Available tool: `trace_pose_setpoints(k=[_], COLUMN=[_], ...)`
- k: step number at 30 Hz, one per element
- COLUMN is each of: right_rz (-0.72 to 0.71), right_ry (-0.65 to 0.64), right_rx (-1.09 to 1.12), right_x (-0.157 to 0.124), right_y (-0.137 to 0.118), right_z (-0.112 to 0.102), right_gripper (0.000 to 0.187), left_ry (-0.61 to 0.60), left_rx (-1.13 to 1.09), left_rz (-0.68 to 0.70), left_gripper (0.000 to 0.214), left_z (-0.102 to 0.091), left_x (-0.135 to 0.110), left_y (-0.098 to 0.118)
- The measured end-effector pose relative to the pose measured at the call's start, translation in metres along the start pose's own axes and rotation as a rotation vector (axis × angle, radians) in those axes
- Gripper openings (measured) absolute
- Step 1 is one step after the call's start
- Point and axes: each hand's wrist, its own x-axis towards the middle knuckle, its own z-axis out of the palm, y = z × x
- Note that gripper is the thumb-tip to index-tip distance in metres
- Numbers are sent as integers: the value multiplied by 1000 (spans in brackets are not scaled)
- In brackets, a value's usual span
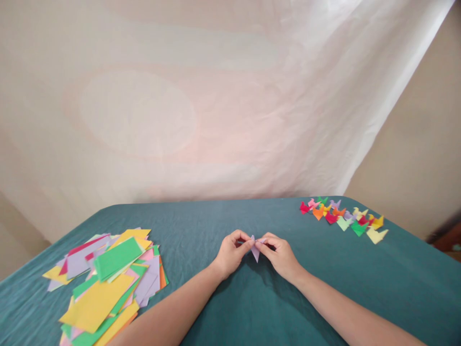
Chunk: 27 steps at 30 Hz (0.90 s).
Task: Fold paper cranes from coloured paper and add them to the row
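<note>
A small lilac folded paper piece [255,252] is held between both hands above the middle of the table. My left hand [233,252] pinches its left side between thumb and fingers. On the other side, my right hand [279,255] grips a narrow point of the same paper, also in a pinch. A pointed tip of the paper hangs down between the hands. The fingertips hide part of the folds, so its full shape cannot be made out.
A loose heap of coloured paper sheets [97,302] lies on the left of the green tablecloth [201,221]. Several small folded paper birds [331,217] stand in rows at the far right. A pale cloth [230,110] hangs behind the table.
</note>
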Motion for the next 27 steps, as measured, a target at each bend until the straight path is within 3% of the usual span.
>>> trace_pose_setpoints(k=[27], right_rz=[-37], right_ry=[17], right_rx=[-62], right_x=[-3], right_y=[-15], right_z=[-2], right_gripper=[22], left_ry=[-25], left_rx=[173], left_rz=[-41], left_gripper=[34], left_z=[0], left_x=[-1], left_y=[8])
